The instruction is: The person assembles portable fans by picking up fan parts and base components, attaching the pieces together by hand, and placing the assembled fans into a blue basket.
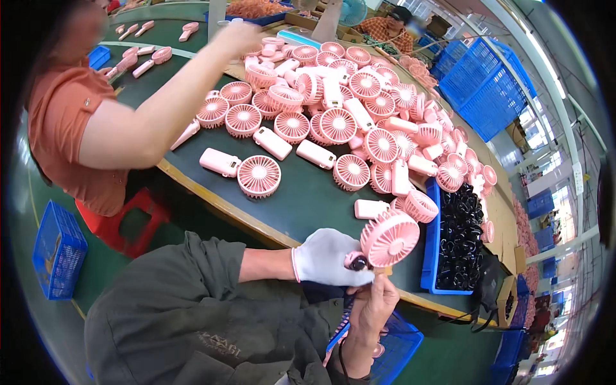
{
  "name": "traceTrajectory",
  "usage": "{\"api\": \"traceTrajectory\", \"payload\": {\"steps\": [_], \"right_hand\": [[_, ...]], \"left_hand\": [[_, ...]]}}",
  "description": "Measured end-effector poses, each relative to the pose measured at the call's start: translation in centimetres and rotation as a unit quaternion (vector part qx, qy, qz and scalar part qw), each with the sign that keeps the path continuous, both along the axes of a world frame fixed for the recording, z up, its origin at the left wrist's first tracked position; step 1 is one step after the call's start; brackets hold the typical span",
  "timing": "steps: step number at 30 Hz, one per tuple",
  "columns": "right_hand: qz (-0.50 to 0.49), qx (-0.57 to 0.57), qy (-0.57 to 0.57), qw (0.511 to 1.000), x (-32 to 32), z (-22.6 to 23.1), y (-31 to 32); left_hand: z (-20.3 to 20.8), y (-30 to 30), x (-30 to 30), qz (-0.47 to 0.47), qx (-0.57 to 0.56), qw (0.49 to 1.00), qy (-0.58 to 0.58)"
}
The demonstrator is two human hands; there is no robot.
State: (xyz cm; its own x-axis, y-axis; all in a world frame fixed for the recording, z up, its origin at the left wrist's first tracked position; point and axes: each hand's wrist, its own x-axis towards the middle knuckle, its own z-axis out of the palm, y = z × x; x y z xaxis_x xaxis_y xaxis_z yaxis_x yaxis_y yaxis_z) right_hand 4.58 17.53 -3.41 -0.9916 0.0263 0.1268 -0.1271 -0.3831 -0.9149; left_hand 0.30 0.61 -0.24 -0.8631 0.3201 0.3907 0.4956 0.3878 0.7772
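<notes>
Your pink fan (389, 239) is up at the desk (289, 199)'s near edge, gloved left hand (328, 256) curling its fingers round the handle by the black piece (358, 262). Right hand (374, 305) pinches its fingers just below, can't tell on what. Looks like mid-fitting, so I'd keep it steady. Blue tray (430, 256)'s right beside.

Faint lettering (219, 344) stands on the person's dark grey-green garment (167, 308); any marks in the small dark windows (331, 159) on pink fan handles (313, 154) are too tiny to read
</notes>
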Motion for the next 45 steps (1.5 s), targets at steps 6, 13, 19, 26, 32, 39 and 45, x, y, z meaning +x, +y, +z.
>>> {"api": "traceTrajectory", "payload": {"steps": [6,13,19,26,32,39,45], "right_hand": [[-0.05,0.176,-0.006,0.983,-1.3,-0.7,0.3],[0.086,-0.053,-0.151,0.983,-3.1,0.3,-1.3],[0.043,-0.067,-0.19,0.979,-2.5,1.6,-1.5],[-0.088,0.108,0.117,0.983,-1.7,0.6,-1.5],[0.097,-0.01,0.339,0.936,-4.1,-1.5,1.4],[0.098,-0.217,0.192,0.952,-3.1,-1.4,1.1],[-0.05,-0.054,0.24,0.968,-0.6,0.0,9.0]], "left_hand": [[-2.0,0.1,-0.8,0.008,0.141,0.989,-0.045],[-0.4,0.9,-0.8,-0.154,0.309,0.807,-0.479],[-1.4,1.7,-0.6,-0.158,0.308,0.785,-0.513],[-0.2,1.7,-0.4,-0.226,0.139,0.92,-0.289],[-1.6,3.2,0.1,-0.373,0.277,0.741,-0.486],[-1.1,5.6,0.1,-0.068,-0.02,0.994,0.086],[-1.7,5.8,-1.6,-0.03,-0.003,0.97,0.241]]}}
